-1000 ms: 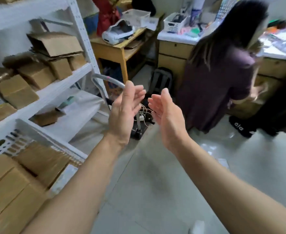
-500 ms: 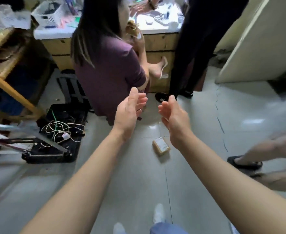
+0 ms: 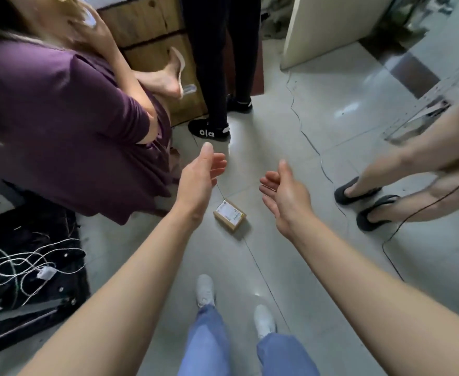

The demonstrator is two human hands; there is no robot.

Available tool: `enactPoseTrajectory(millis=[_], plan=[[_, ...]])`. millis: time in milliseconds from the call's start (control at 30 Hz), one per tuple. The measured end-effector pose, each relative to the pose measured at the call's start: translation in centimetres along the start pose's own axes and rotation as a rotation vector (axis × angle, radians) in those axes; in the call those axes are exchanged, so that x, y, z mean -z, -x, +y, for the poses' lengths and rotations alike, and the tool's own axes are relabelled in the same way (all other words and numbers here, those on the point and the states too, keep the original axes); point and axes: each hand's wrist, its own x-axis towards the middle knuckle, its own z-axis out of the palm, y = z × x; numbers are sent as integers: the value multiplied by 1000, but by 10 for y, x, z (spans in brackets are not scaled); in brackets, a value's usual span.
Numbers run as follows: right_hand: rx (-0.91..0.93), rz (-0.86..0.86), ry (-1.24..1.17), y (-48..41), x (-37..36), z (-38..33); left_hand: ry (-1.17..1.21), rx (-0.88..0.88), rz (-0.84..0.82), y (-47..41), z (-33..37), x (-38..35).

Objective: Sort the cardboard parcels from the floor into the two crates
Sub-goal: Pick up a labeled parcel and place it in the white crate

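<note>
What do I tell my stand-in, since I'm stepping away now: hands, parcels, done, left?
Left hand: open, empty, held out.
Right hand: open, empty, held out.
Small brown cardboard parcel with a white label: on the grey tiled floor, between the hands in view, untouched.
Crates: not in view; what is sorted cannot be told.
Left: pick up this parcel, crate it.

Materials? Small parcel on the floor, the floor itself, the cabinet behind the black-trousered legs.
Parcel: brown cardboard by the look, matte, white printed label on top.
Floor: pale glazed tile, probably ceramic; glossy glare spots and thin joint lines.
Cabinet: wood or wood-look board, yellow-brown, visible grain and knots; solid or veneer, cannot tell.
</note>
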Motion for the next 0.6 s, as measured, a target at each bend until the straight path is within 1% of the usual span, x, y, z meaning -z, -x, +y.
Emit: enactPoseTrajectory(millis=[167,267,333,467,600], plan=[[-86,78,-33,-76,-32,42,-126,62,-44,-82,-59,16],[-139,122,-39,-131,-44,76,-194,130,-76,-130,-107,22],[-163,132,0,-170,-49,101,-248,148,-94,-162,-147,22],[-221,163,42,-251,-47,152,-335,204,-142,-220,-224,5],[-300,193,50,-324,-39,211,-423,219,-203,-269,-298,-15]])
